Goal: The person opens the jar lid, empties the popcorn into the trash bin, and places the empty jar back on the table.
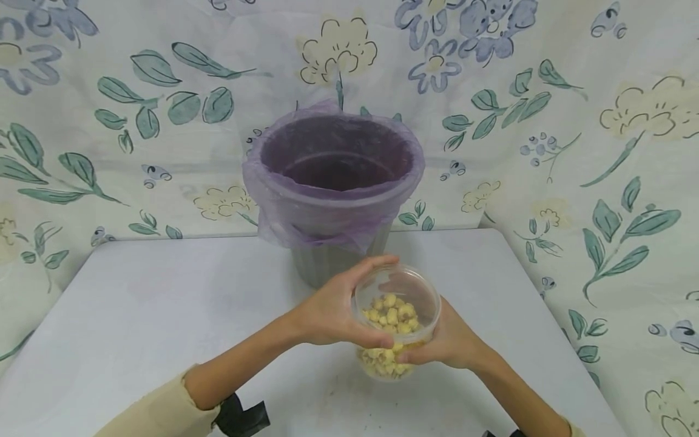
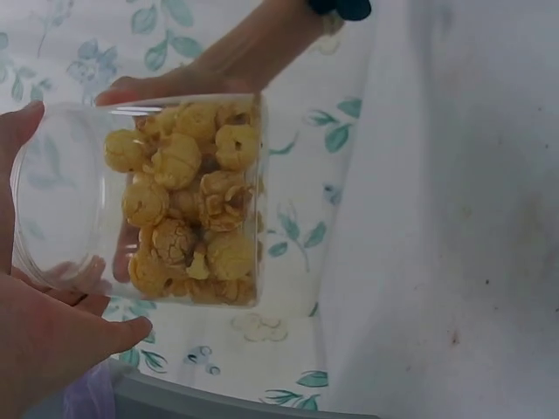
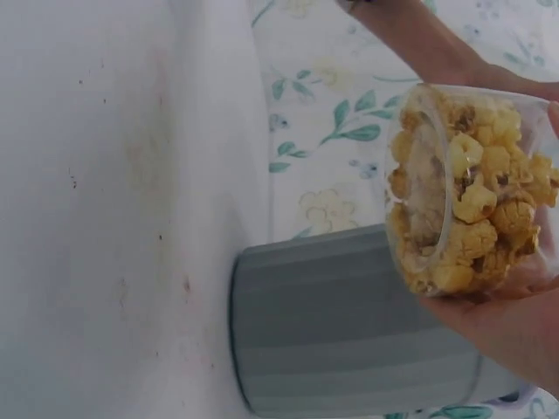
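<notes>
A clear plastic jar (image 1: pixel 386 369) partly filled with yellow popcorn (image 1: pixel 394 315) is held between both hands over the near part of the table. My left hand (image 1: pixel 334 311) grips its upper rim from the left, thumb in front and fingers reaching round the back. Lower down, my right hand (image 1: pixel 449 338) holds the jar's right side, its thumb across the front. The left wrist view shows the round popcorn pieces (image 2: pixel 188 205) gathered toward the base, with clear space near the rim. In the right wrist view the jar's base (image 3: pixel 419 183) faces the table side.
Behind the jar stands a grey bin (image 1: pixel 341 261) lined with a thin purple bag (image 1: pixel 333 209) folded over its rim. Small dark crumbs dot the white table (image 1: pixel 164 315) near the front. A floral cloth (image 1: pixel 207 164) hangs behind and at the sides.
</notes>
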{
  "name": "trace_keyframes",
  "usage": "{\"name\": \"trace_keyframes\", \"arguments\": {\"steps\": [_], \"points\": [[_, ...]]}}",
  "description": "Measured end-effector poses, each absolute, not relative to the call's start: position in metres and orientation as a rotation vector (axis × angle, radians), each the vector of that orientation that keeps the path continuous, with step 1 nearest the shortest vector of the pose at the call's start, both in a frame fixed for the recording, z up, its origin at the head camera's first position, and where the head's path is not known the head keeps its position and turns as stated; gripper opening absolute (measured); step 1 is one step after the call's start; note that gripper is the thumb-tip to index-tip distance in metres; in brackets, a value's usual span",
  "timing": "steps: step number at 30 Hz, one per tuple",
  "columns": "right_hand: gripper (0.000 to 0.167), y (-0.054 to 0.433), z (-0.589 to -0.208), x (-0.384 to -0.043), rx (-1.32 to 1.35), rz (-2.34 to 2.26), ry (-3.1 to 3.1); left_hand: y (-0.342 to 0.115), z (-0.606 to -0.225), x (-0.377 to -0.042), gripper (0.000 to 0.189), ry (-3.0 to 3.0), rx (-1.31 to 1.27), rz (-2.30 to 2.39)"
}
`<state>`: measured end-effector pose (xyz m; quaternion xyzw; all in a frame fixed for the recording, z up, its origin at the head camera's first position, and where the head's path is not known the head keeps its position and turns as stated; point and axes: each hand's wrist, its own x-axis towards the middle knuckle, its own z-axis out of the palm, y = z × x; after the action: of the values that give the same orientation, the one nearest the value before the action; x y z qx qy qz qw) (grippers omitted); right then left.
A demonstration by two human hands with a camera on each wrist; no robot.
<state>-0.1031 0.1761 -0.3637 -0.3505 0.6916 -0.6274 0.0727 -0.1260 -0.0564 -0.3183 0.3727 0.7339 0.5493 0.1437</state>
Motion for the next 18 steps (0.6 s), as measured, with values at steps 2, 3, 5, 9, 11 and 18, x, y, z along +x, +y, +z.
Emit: {"name": "trace_keyframes", "arguments": {"steps": [2, 3, 5, 9, 11, 18], "points": [[0.100, 0.176, -0.365, -0.103, -1.057, -1.891, 2.088, -0.055, -0.319, -0.124, 0.101, 2.143, 1.056, 1.595], [0.100, 0.175, -0.365, -0.103, -1.059, -1.893, 2.092, -0.055, -0.319, -0.123, 0.101, 2.155, 1.046, 1.602], [0.099, 0.174, -0.365, -0.103, -1.056, -1.895, 2.108, -0.054, -0.320, -0.121, 0.101, 2.187, 1.023, 1.615], [0.094, 0.171, -0.366, -0.104, -0.978, -1.900, 2.211, -0.052, -0.322, -0.118, 0.103, 2.301, 0.964, 1.629], [0.094, 0.170, -0.367, -0.105, -0.916, -1.905, 2.262, -0.050, -0.323, -0.116, 0.104, 2.373, 0.923, 1.628], [0.096, 0.170, -0.372, -0.106, -0.847, -1.907, 2.241, -0.047, -0.328, -0.114, 0.114, 2.382, 0.828, 1.631]]}}
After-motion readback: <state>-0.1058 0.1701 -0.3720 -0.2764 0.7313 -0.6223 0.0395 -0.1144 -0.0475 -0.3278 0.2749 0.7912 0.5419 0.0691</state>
